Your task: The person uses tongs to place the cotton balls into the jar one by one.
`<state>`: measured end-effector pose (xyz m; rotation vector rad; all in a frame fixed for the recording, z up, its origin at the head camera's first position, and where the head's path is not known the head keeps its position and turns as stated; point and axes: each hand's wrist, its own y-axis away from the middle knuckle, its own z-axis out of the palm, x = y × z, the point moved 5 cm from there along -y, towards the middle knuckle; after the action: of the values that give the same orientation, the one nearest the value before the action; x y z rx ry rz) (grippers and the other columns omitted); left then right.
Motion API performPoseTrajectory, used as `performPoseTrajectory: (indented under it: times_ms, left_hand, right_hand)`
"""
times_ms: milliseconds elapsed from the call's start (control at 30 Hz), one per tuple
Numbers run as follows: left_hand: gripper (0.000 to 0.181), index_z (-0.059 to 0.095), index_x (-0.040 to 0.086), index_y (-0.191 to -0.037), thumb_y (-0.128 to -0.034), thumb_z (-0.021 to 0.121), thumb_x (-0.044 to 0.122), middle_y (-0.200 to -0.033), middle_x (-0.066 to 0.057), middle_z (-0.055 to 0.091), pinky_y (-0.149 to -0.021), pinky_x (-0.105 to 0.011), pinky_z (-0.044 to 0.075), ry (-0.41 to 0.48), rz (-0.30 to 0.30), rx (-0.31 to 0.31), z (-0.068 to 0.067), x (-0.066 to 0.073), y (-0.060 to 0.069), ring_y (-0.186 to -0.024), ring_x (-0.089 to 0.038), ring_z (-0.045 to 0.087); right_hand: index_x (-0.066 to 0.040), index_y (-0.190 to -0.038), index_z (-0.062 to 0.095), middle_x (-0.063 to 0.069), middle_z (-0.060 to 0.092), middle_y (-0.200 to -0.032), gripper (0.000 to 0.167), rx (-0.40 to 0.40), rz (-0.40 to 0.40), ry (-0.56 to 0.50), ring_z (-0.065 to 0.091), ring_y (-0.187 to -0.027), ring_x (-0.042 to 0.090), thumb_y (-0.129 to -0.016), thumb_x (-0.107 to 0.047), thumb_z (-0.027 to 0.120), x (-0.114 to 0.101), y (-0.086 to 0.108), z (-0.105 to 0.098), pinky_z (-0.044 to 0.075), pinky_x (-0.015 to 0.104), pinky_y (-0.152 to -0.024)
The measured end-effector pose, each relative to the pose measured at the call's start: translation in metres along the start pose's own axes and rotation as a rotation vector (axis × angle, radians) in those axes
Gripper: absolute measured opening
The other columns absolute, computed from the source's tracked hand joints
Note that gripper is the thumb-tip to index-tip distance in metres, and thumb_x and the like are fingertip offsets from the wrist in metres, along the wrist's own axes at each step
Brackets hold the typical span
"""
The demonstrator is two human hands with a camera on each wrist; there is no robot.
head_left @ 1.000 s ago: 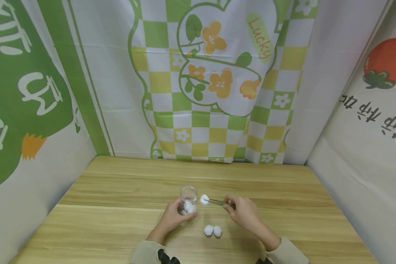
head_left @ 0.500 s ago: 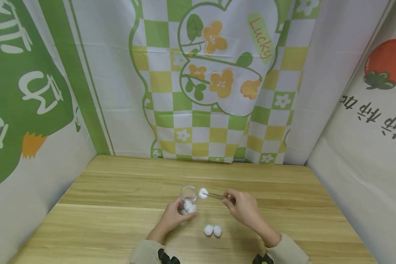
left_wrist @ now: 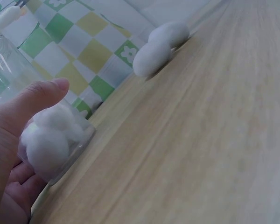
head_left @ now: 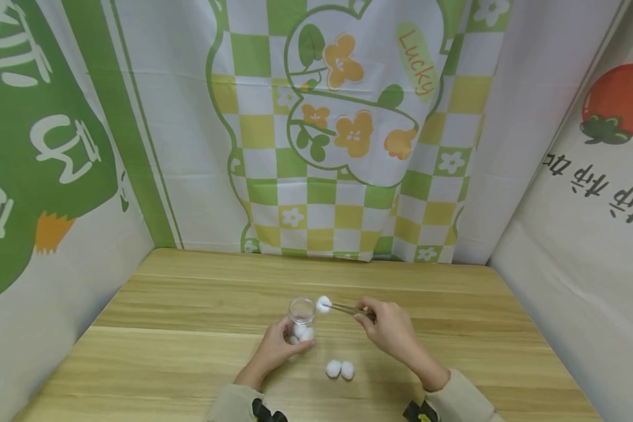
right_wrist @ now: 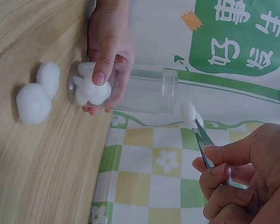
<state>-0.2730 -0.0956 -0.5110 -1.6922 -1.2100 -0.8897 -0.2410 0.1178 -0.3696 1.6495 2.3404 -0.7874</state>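
Note:
My left hand (head_left: 278, 347) grips the lower part of a clear, lidless jar (right_wrist: 144, 93) that stands upright on the table. Several white cotton balls (left_wrist: 46, 144) lie at the jar's bottom. In my right hand (head_left: 392, 331) I pinch metal tweezers (right_wrist: 203, 140) between thumb and fingers. Their tips hold one cotton ball (head_left: 324, 304), raised just right of the jar's mouth and apart from it. Two loose cotton balls (head_left: 340, 369) touch each other on the table, between my hands and nearer to me.
The wooden table (head_left: 190, 305) reaches back to a checkered curtain (head_left: 322, 199). Printed cloth walls stand at the left and right, close to the table's side edges.
My right hand has lifted the tweezers and their cotton ball a little and brought them slightly left, closer to the jar's mouth. The left hand and jar have stayed put.

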Motion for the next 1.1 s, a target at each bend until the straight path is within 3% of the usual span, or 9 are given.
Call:
performPoseTrajectory:
  times_ms: [100, 233, 733, 1100]
  left_hand:
    - [0.044, 0.063, 0.003, -0.106, -0.0721, 0.083, 0.021, -0.096, -0.014, 0.072, -0.071, -0.017, 0.047, 0.012, -0.066, -0.001, 0.001, -0.003, -0.001, -0.078, 0.000, 0.055]
    - [0.043, 0.063, 0.002, -0.106, -0.0715, 0.084, 0.017, -0.095, -0.014, 0.072, -0.070, -0.016, 0.047, 0.025, -0.088, 0.000, 0.001, -0.002, -0.002, -0.078, -0.001, 0.055]
    - [0.044, 0.063, 0.002, -0.107, -0.0716, 0.083, 0.018, -0.097, -0.014, 0.072, -0.071, -0.017, 0.048, 0.028, -0.086, -0.005, 0.001, -0.002, -0.001, -0.081, -0.005, 0.058]
    - [0.042, 0.062, 0.001, -0.105, -0.0715, 0.083, 0.016, -0.096, -0.015, 0.072, -0.071, -0.017, 0.048, 0.026, -0.071, -0.006, 0.001, -0.002, -0.001, -0.079, -0.001, 0.056]
  right_hand:
    - [-0.013, -0.086, 0.069, -0.005, 0.056, -0.055, 0.005, 0.004, -0.004, 0.003, 0.036, -0.047, 0.003, -0.084, -0.015, 0.072, -0.003, -0.001, 0.000, 0.023, 0.017, -0.044]
    - [-0.012, -0.087, 0.069, -0.004, 0.060, -0.058, 0.005, 0.010, -0.024, 0.006, 0.040, -0.049, 0.003, -0.084, -0.015, 0.072, -0.009, -0.003, 0.002, 0.027, 0.017, -0.045]
    - [-0.013, -0.086, 0.068, -0.003, 0.063, -0.060, 0.004, 0.019, -0.066, -0.008, 0.042, -0.049, 0.002, -0.084, -0.015, 0.072, -0.018, -0.008, 0.011, 0.027, 0.016, -0.043]
    - [-0.014, -0.085, 0.067, -0.004, 0.060, -0.057, 0.005, 0.010, -0.091, -0.011, 0.039, -0.048, 0.001, -0.084, -0.015, 0.072, -0.020, -0.009, 0.015, 0.024, 0.015, -0.042]
